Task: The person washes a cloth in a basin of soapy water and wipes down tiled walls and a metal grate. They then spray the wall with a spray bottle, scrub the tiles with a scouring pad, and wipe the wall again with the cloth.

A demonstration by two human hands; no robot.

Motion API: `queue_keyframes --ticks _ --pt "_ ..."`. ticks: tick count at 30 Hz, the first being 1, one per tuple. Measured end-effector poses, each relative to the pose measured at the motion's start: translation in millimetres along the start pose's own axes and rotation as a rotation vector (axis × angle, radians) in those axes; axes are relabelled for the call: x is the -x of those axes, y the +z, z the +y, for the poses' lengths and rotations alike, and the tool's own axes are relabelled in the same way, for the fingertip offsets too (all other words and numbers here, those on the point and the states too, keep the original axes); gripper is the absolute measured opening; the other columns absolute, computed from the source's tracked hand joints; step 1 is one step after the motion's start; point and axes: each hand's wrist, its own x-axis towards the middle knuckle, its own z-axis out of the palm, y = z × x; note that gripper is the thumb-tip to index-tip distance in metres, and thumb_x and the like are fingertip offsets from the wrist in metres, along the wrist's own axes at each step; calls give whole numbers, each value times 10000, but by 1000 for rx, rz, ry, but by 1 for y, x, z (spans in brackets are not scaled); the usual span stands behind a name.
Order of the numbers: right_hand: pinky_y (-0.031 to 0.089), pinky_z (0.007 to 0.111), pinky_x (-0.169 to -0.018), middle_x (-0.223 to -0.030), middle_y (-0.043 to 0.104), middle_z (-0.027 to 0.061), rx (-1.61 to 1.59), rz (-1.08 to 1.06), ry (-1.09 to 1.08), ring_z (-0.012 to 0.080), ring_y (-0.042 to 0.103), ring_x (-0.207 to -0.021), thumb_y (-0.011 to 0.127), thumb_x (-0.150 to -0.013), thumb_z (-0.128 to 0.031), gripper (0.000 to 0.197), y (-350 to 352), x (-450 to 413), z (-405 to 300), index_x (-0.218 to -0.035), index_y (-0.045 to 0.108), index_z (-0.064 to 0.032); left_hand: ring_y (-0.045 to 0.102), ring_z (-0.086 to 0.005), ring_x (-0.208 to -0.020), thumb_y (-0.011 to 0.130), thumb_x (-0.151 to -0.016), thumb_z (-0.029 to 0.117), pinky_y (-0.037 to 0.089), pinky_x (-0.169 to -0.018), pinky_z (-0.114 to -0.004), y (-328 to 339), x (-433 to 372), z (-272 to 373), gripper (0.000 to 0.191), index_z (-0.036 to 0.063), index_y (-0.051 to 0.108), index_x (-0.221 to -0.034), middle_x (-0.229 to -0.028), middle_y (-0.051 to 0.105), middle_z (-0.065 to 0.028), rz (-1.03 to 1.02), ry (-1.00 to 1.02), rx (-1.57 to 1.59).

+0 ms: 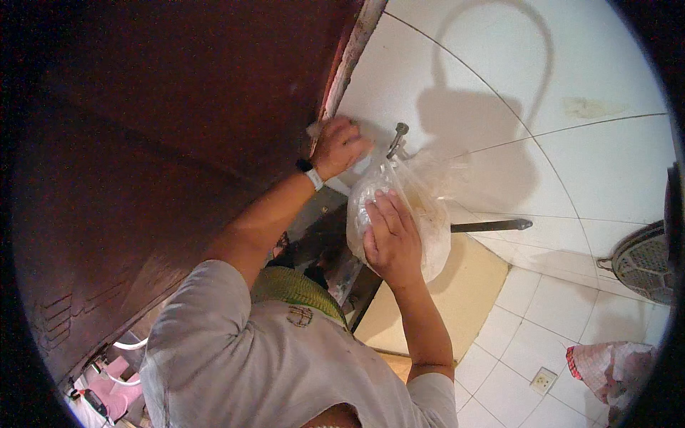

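Observation:
A clear plastic bag (pixel 436 230) with pale contents hangs from a metal fitting (pixel 398 138) on the white wall. My right hand (pixel 393 238) lies against the front of this bag, fingers extended over the crinkled plastic. Up and to the left, my left hand (pixel 340 144) is blurred beside the edge of a dark reddish-brown panel (pixel 214 91). Something whitish shows around the left fingers, but whether they grip it is unclear. A wristwatch (pixel 312 175) is on the left wrist.
A dark bar (pixel 492 226) sticks out beside the bag, above a cream-coloured surface (pixel 476 283). Farther right are a round perforated utensil (pixel 645 262), a wall socket (pixel 543 381) and a hanging checked cloth (pixel 610 366). Pink items (pixel 115 388) appear at lower left.

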Motion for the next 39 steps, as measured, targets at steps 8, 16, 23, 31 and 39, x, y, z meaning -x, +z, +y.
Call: queue_keyframes --ticks 8,16,23,31,39 --pt "434 390 -912 -1151 543 105 -68 4 13 321 498 -1114 606 -668 -13 401 -10 -6 3 -1066 569 -49 487 -299 -924 639 -630 5 414 -815 -398 2 85 -26 275 99 631 -888 -912 526 -95 -534 -282 140" --pt "449 398 -893 -1146 547 115 -135 20 -14 341 515 -1089 607 -655 2 409 -7 -7 9 -1057 570 -60 511 -294 -884 629 -653 10 422 -790 -375 -29 -34 17 241 86 639 -882 -919 534 -88 45 -329 47" --pt "425 389 -937 -1186 532 116 -154 -1 -15 326 492 -1131 583 -707 -57 379 -4 -8 11 -1086 562 -44 514 -331 -921 644 -649 62 415 -824 -408 7 60 -12 208 51 598 -851 -986 535 -142 113 -428 -35" --pt "422 396 -944 -1182 540 111 -90 -13 -8 311 492 -1138 574 -690 -45 383 -7 -7 9 -1073 567 -55 522 -338 -985 633 -650 59 417 -866 -392 8 83 -12 345 43 581 -990 -1023 558 -170 -129 -769 -30" --pt "432 389 -937 -1165 556 101 -61 -82 6 310 504 -1122 577 -644 11 434 -20 -5 -3 -1071 575 -63 585 -270 -868 635 -672 38 471 -780 -348 -36 -42 46 279 61 631 -950 -970 604 -109 30 -511 361"
